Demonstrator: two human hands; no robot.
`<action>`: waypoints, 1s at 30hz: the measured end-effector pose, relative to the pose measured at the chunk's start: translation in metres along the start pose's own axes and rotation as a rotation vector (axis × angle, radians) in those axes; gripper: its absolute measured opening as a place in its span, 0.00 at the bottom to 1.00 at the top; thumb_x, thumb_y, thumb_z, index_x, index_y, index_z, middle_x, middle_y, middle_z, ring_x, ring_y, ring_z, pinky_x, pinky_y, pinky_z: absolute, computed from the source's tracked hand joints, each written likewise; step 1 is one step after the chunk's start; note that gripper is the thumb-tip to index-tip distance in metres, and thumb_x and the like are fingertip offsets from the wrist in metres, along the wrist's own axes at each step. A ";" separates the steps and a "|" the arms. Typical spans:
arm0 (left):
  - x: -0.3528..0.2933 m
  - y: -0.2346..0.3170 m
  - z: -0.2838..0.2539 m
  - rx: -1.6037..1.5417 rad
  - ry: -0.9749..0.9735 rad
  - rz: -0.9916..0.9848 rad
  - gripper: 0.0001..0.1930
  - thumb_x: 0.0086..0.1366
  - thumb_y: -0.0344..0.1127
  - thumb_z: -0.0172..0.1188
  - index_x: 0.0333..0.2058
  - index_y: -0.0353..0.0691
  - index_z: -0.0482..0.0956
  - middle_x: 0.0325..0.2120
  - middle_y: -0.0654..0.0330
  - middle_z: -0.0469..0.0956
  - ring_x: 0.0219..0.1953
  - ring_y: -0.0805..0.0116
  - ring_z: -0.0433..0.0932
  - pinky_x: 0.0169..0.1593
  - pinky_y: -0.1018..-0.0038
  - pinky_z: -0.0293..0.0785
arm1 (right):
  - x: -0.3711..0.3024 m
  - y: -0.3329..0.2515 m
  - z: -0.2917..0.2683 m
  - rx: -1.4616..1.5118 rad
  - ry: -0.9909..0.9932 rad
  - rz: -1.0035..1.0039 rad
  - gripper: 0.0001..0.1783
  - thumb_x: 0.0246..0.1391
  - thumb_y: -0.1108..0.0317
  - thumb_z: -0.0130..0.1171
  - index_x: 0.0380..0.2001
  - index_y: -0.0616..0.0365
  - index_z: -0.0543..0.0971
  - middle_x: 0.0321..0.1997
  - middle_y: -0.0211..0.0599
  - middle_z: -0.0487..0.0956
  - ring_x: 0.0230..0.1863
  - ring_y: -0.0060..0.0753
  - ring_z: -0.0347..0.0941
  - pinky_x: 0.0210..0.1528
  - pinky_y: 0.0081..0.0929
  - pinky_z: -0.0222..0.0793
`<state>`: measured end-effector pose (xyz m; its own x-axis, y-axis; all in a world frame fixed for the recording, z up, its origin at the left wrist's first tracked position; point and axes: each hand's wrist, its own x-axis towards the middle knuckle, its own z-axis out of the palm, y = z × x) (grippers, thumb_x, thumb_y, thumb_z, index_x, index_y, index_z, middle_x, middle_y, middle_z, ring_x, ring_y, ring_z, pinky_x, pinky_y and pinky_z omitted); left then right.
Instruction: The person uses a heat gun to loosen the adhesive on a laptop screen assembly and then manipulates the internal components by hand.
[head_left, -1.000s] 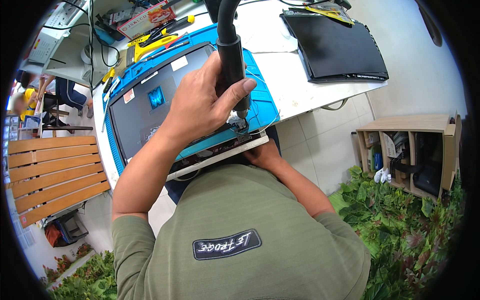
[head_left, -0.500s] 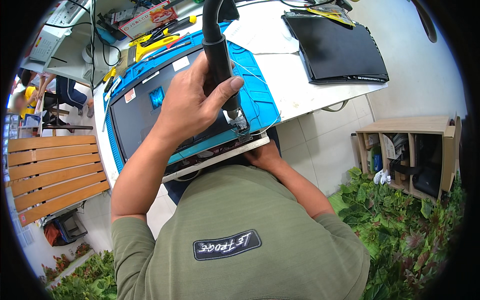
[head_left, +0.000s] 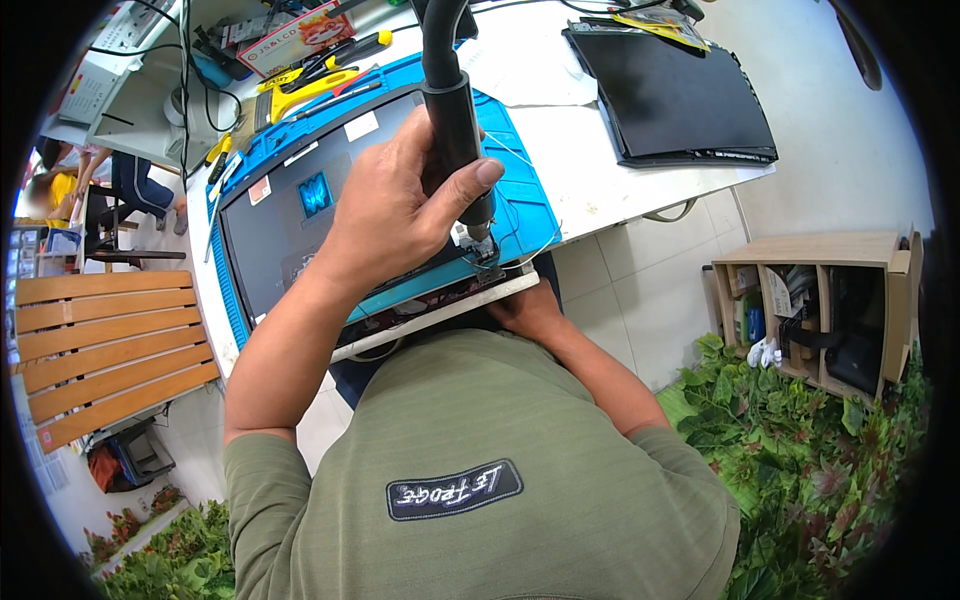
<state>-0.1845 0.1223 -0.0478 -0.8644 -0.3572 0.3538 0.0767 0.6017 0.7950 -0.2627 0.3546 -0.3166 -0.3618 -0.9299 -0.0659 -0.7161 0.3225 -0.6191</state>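
Observation:
My left hand [head_left: 395,205] is wrapped round the black handle of a hot air gun [head_left: 457,125], thumb along its right side. Its metal nozzle [head_left: 479,231] points down at a small assembly with fine wires [head_left: 484,254] at the near right corner of a dark flat panel [head_left: 262,235]. The panel lies on a blue work mat [head_left: 525,190] and bears a small blue picture label [head_left: 316,196]. My right hand [head_left: 530,308] is low at the table's near edge, below the corner; its fingers are mostly hidden there.
A black flat panel stack [head_left: 680,95] and white paper [head_left: 525,70] lie at the far right of the white table. Yellow-handled tools and a brush [head_left: 285,100] lie far left, near a red and white box [head_left: 300,38]. A slatted bench [head_left: 110,350] stands left, a wooden shelf [head_left: 815,255] right.
My left hand has shifted the hot air gun slightly right, its nozzle now a little lower and farther right over the panel's corner. My right hand has hardly moved.

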 end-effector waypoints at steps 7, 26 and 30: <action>0.003 0.001 0.003 0.037 -0.018 0.021 0.23 0.78 0.54 0.71 0.50 0.39 0.78 0.28 0.57 0.84 0.29 0.63 0.86 0.35 0.67 0.79 | 0.002 -0.001 0.000 -0.007 0.177 -0.152 0.14 0.60 0.54 0.74 0.44 0.47 0.90 0.36 0.44 0.90 0.36 0.57 0.88 0.39 0.53 0.85; -0.007 0.011 -0.013 0.099 -0.106 -0.079 0.19 0.79 0.44 0.71 0.55 0.37 0.80 0.40 0.56 0.90 0.44 0.66 0.91 0.54 0.67 0.85 | 0.001 -0.004 -0.005 -0.010 0.000 -0.025 0.24 0.60 0.55 0.75 0.58 0.45 0.86 0.55 0.44 0.89 0.51 0.59 0.87 0.51 0.53 0.86; -0.006 0.011 -0.011 0.062 -0.094 -0.075 0.20 0.78 0.46 0.72 0.55 0.37 0.80 0.39 0.56 0.90 0.43 0.66 0.91 0.54 0.67 0.86 | 0.001 -0.003 -0.004 -0.006 0.010 -0.040 0.24 0.59 0.56 0.76 0.57 0.45 0.87 0.55 0.44 0.89 0.50 0.59 0.88 0.52 0.53 0.87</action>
<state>-0.1732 0.1233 -0.0362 -0.9095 -0.3360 0.2446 -0.0182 0.6202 0.7842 -0.2630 0.3536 -0.3116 -0.3393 -0.9401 -0.0332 -0.7333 0.2865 -0.6166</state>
